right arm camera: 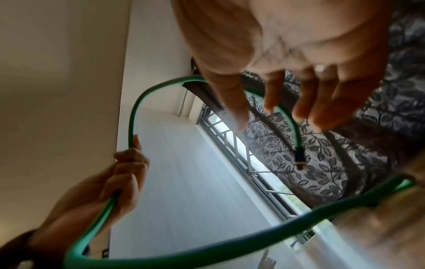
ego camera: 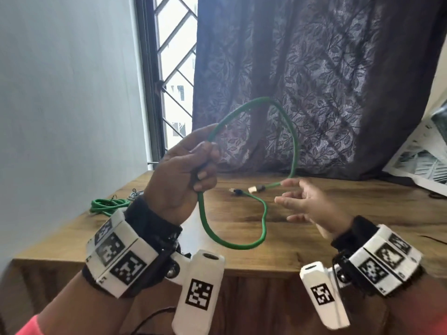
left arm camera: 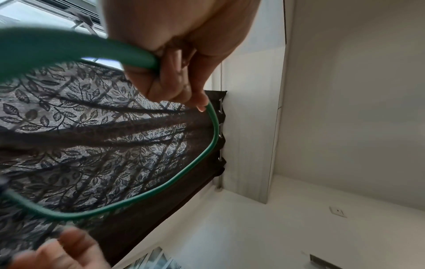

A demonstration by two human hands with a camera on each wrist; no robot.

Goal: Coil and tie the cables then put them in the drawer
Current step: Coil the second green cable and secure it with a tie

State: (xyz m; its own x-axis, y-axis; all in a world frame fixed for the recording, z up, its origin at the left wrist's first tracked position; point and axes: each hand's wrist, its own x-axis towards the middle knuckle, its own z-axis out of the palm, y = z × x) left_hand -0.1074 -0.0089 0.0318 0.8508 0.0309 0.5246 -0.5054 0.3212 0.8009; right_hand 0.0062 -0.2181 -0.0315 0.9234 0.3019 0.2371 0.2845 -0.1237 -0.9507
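A green cable [ego camera: 294,146] arcs in the air above the wooden table [ego camera: 242,262]. My left hand [ego camera: 183,175] grips it mid-length, one loop rising above the fist and another hanging below. Both plug ends, a gold-tipped plug [ego camera: 256,189] and a dark plug [ego camera: 235,191], point left between my hands. My right hand [ego camera: 307,204] is spread with relaxed fingers, one fingertip by the cable just behind the gold plug. In the left wrist view my left hand [left arm camera: 174,72] is curled round the cable [left arm camera: 214,138]. In the right wrist view my right hand [right arm camera: 299,81] hovers over the cable [right arm camera: 133,116].
A second green cable [ego camera: 107,205] lies bunched on the table's far left, beside a grey one. A dark leaf-patterned curtain [ego camera: 314,81] hangs behind the table, next to a barred window [ego camera: 174,68]. Printed paper [ego camera: 420,160] leans at the right edge.
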